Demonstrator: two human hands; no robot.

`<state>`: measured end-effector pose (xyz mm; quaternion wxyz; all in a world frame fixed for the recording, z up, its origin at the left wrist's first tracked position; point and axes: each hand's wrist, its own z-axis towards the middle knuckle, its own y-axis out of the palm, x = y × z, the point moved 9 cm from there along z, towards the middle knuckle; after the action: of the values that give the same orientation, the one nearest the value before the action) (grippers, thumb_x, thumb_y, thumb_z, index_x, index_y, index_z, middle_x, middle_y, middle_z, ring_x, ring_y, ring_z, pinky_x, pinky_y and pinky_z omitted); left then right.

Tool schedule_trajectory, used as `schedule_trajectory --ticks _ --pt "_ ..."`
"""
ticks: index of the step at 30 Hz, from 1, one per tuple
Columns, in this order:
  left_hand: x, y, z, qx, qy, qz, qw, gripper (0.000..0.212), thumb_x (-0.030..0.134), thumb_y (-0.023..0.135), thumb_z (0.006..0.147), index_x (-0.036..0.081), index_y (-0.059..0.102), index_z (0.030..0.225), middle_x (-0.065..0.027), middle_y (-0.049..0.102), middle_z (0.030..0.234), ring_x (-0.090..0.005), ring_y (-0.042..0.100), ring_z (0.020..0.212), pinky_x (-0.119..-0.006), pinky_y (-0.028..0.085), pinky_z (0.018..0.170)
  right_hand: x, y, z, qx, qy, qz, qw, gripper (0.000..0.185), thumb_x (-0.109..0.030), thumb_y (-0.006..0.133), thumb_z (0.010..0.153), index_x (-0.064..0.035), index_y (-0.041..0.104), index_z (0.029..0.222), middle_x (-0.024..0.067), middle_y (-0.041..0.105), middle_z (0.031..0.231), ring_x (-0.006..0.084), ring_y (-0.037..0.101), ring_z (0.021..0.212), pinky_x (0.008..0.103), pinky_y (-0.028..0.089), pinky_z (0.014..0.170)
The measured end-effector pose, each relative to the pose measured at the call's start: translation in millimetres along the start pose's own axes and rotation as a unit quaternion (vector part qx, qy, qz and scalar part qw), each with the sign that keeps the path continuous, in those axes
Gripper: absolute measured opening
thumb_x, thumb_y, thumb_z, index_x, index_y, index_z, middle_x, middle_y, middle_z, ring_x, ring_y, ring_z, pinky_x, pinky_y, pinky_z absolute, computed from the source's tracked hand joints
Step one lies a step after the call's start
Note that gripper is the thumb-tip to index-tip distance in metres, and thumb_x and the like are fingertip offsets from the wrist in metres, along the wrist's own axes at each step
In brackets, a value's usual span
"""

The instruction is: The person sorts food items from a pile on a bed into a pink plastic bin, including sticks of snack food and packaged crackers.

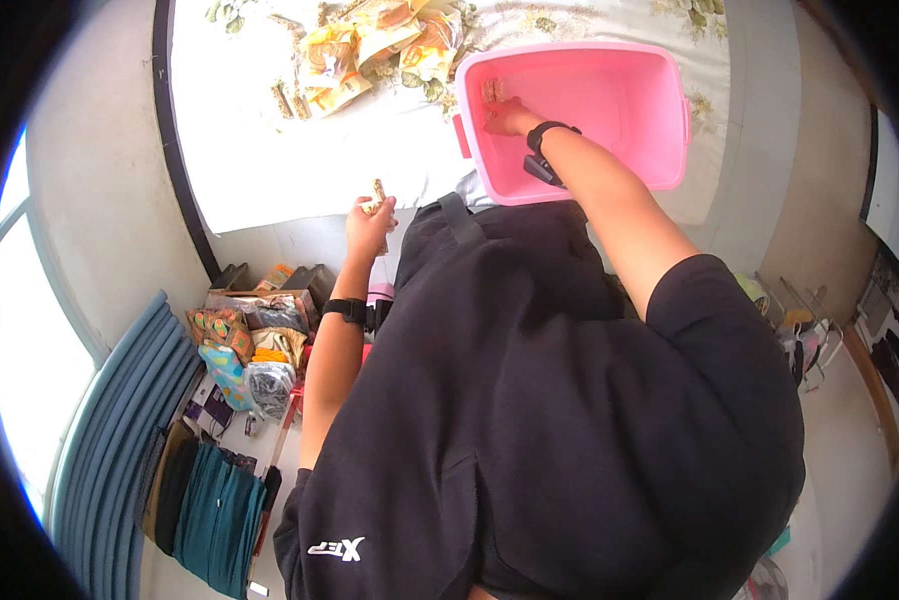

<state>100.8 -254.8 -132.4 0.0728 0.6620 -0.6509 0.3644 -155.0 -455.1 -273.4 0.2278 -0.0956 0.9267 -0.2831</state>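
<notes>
My left hand (368,225) is closed around a wrapped grain snack bar (377,189), just off the near edge of the cloth-covered surface. The bar's ends stick out above and below my fingers; whether more than one is held I cannot tell. My right hand (505,118) reaches down into a pink plastic tub (592,187), at its left wall. Small pale snack bars (493,90) stand side by side there, right at my fingertips. My fingers partly hide that spot, so a grip on a bar cannot be made out.
Orange-and-clear snack packets (374,45) lie in a heap on the floral cloth (284,172), with loose bars (290,101) beside them. Below left are a box of bagged goods (269,330), hanging clothes (217,517) and a blue curtain (112,450).
</notes>
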Motion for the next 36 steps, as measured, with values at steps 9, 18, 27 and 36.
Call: schedule_trajectory --ticks 9,18,27,36 --pt "71.8 46.1 20.0 -0.082 0.034 -0.155 0.984 0.042 0.020 0.072 0.087 -0.006 0.049 0.111 -0.0081 0.065 0.081 -0.0152 0.066 0.068 -0.028 0.053 0.060 51.2 -34.9 -54.2 0.133 0.016 0.213 0.968 0.032 -0.025 0.059 0.086 -0.0051 0.068 0.110 0.0207 0.068 0.103 0.0348 0.065 0.098 0.0395 0.052 0.085" --pt "187.0 180.1 -0.1 -0.269 0.071 -0.083 0.957 0.032 0.031 0.061 0.094 0.000 0.063 0.103 -0.0092 0.068 0.088 -0.0169 0.066 0.075 -0.031 0.052 0.067 -33.4 -88.6 -176.6 0.058 -0.086 0.703 0.704 0.046 -0.039 0.054 0.098 -0.0088 0.050 0.132 0.0056 0.061 0.117 0.0171 0.063 0.100 0.0344 0.053 0.083" --pt "158.2 237.5 11.7 -0.320 -0.020 0.030 0.947 0.080 0.068 0.041 0.089 0.000 0.053 0.128 -0.0169 0.063 0.114 -0.0291 0.065 0.092 -0.043 0.048 0.080 -6.6 -85.9 -187.5 0.065 -0.069 0.701 0.707 0.054 -0.021 0.066 0.092 0.0002 0.043 0.136 0.0102 0.062 0.114 0.0164 0.065 0.096 0.0305 0.055 0.078" --pt "152.5 167.3 -22.4 -0.430 -0.034 0.086 0.898 0.067 0.053 0.052 0.094 -0.007 0.053 0.124 -0.0223 0.066 0.108 -0.0250 0.069 0.080 -0.032 0.056 0.065 71.5 -58.8 -117.4 0.193 0.066 0.702 0.682 0.043 -0.010 0.070 0.087 0.0020 0.052 0.124 0.0100 0.066 0.100 0.0156 0.065 0.085 0.0286 0.054 0.070"
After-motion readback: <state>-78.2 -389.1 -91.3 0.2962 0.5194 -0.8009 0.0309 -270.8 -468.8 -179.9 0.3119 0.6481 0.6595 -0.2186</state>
